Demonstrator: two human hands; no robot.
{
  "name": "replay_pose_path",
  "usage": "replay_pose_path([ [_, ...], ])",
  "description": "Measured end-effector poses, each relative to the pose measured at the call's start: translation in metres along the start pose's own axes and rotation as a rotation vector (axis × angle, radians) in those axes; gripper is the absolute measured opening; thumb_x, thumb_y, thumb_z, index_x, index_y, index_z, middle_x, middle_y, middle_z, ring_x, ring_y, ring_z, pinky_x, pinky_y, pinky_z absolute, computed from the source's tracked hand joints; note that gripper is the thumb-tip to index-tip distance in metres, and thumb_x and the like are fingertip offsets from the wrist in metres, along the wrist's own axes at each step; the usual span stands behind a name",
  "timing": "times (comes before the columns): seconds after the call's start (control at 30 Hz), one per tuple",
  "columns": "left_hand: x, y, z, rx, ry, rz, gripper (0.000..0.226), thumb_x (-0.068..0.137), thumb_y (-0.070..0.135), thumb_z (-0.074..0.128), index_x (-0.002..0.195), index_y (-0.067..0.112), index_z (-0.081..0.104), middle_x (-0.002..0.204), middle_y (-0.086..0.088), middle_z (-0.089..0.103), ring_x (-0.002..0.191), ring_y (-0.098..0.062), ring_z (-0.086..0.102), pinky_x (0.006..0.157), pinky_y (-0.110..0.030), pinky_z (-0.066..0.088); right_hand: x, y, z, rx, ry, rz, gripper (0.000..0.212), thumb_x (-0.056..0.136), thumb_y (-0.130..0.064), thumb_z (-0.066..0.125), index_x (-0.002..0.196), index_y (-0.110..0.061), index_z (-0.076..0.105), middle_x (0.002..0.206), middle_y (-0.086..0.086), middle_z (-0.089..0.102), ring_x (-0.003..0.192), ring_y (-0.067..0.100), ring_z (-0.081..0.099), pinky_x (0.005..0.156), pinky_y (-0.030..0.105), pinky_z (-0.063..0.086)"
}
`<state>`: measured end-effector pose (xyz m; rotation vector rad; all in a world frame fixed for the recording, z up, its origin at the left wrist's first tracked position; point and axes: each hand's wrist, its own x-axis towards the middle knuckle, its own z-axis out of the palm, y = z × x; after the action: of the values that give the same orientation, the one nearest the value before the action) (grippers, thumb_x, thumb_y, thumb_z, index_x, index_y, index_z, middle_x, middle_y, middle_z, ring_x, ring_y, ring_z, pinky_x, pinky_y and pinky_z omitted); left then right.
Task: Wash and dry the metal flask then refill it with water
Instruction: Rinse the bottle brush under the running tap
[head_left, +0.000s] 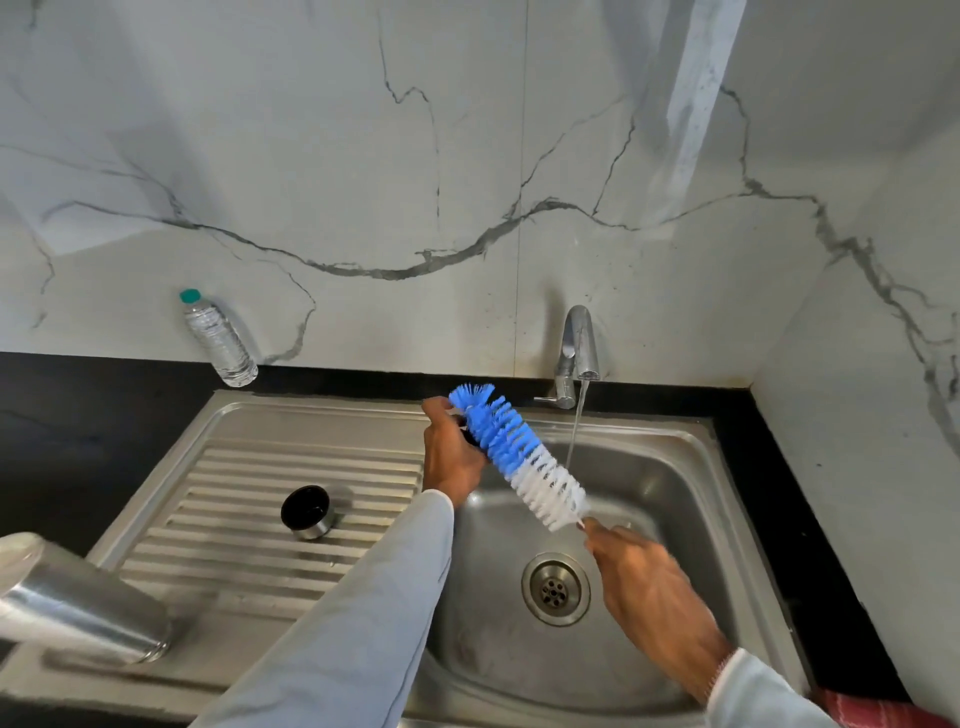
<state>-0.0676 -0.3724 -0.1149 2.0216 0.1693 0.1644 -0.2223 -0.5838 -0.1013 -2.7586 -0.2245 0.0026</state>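
Note:
The metal flask (78, 605) stands capless at the near left on the drainboard, partly cut off by the frame edge. Its cap (307, 512) lies on the ribbed drainboard with the black inside facing up. Over the basin I hold a bottle brush (519, 457) with blue and white bristles. My right hand (649, 587) grips its handle at the white end. My left hand (452, 452) is curled around the blue bristles near the tip. A thin stream of water runs from the tap (579, 348) just right of the brush, not touching it.
The steel sink (675, 467) has a drain (556, 588) in the basin's middle. A clear plastic water bottle (221, 340) with a teal cap leans against the marble wall at the back left. Black counter surrounds the sink. A red cloth (883, 714) shows at the bottom right.

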Motion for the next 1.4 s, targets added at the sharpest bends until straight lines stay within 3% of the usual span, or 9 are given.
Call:
replay_pose_path([
  [0.17,0.000,-0.006,-0.002,0.016,-0.068,0.001,0.077,0.077,0.008,0.087,0.132,0.016,0.034,0.107,0.000,0.063,0.097,-0.017,0.064,0.088,-0.031,0.052,-0.018,0.007,-0.011,-0.018,-0.020,0.032,0.036,0.104,-0.025,0.043,0.139,-0.034,0.048,0.088,-0.017,0.047,0.074,0.015,0.053,0.069,0.035,0.051],
  [0.33,-0.007,0.002,0.016,-0.066,-0.134,0.049,0.092,0.071,0.014,0.093,0.137,0.017,0.029,0.107,-0.001,0.071,0.097,-0.016,0.069,0.091,-0.034,0.055,0.027,-0.014,-0.003,-0.031,0.006,0.119,0.046,0.097,-0.008,0.042,0.139,-0.027,0.046,0.103,-0.002,0.063,0.091,0.030,0.065,0.076,0.041,0.051],
  [0.5,-0.007,-0.006,0.025,-0.048,-0.183,0.086,0.106,0.060,0.020,0.098,0.141,0.021,0.029,0.107,-0.002,0.076,0.099,-0.020,0.072,0.093,-0.037,0.055,0.066,-0.019,0.005,0.035,0.011,0.206,0.034,0.094,0.000,0.041,0.118,-0.016,0.060,0.096,0.010,0.070,0.086,0.034,0.069,0.075,0.041,0.057],
  [0.6,-0.005,-0.012,0.024,-0.195,-0.164,0.037,0.091,0.063,0.015,0.097,0.135,0.024,0.042,0.110,-0.003,0.076,0.099,-0.020,0.073,0.095,-0.038,0.057,0.082,-0.013,0.001,0.286,-0.064,0.255,0.022,0.102,-0.013,0.049,0.093,-0.007,0.068,0.080,0.009,0.068,0.075,0.028,0.064,0.069,0.035,0.049],
  [0.73,0.005,-0.006,0.013,-0.405,-0.166,-0.047,0.050,0.077,0.007,0.088,0.121,0.011,0.064,0.112,-0.008,0.075,0.101,-0.026,0.074,0.086,-0.035,0.062,0.065,-0.018,0.001,0.630,-0.089,0.327,0.044,0.103,-0.032,0.054,0.070,-0.004,0.054,0.057,-0.003,0.046,0.048,0.007,0.036,0.049,0.019,0.034],
  [0.9,0.001,-0.003,0.018,-0.596,-0.146,-0.181,0.025,0.089,0.013,0.078,0.113,0.014,0.070,0.109,-0.007,0.077,0.092,-0.015,0.070,0.073,-0.025,0.054,0.056,-0.021,0.012,0.465,0.056,0.270,0.039,0.104,-0.027,0.051,0.071,-0.008,0.056,0.055,-0.005,0.047,0.051,0.012,0.039,0.049,0.019,0.033],
  [1.03,-0.002,-0.010,0.026,-0.589,-0.171,-0.268,0.023,0.088,0.023,0.081,0.108,0.012,0.076,0.094,-0.005,0.075,0.075,-0.014,0.059,0.071,-0.027,0.048,0.076,-0.023,0.008,0.446,0.106,0.298,0.031,0.103,-0.015,0.050,0.075,-0.012,0.061,0.064,0.000,0.060,0.062,0.022,0.054,0.065,0.034,0.046],
  [1.17,0.008,-0.011,0.019,-0.528,-0.261,-0.284,0.035,0.082,0.017,0.085,0.113,0.005,0.073,0.100,-0.015,0.077,0.087,-0.027,0.073,0.083,-0.034,0.060,0.075,-0.029,0.014,0.255,0.111,0.236,0.024,0.097,-0.004,0.044,0.100,-0.012,0.065,0.084,0.015,0.070,0.080,0.042,0.063,0.070,0.041,0.047],
  [1.4,0.011,-0.002,0.015,-0.763,-0.206,-0.416,0.015,0.092,0.013,0.075,0.094,-0.002,0.073,0.094,-0.014,0.078,0.085,-0.024,0.075,0.082,-0.033,0.062,0.045,-0.039,0.019,0.033,0.101,0.188,0.046,0.093,-0.004,0.042,0.135,-0.023,0.048,0.112,-0.001,0.059,0.099,0.033,0.064,0.078,0.041,0.049],
])
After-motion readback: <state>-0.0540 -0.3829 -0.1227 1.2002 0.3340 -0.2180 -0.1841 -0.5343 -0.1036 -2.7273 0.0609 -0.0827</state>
